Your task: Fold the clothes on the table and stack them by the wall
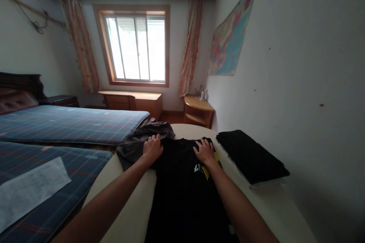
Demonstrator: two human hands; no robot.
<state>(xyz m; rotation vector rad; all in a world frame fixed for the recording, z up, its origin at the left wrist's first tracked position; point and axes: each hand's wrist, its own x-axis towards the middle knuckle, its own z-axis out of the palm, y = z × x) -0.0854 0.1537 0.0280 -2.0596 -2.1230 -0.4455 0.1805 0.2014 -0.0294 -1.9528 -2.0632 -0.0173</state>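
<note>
Shirt [182, 190]: black, laid out on the pale surface [125, 201]
Left hand [152, 148]: at the shirt's upper left edge, fingers bent; cannot tell whether pinching
Right hand [204, 152]: fingers spread on its upper right part
Gray garment [132, 142]: crumpled, beside the left hand
Folded black cloth [252, 155]: right of the shirt

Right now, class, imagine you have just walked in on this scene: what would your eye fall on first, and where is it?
Probably the bright window in the far wall. Next, the black shirt spread on the pale table, with the left hand and right hand at its far end. The colourful map stands out on the right wall.
</note>
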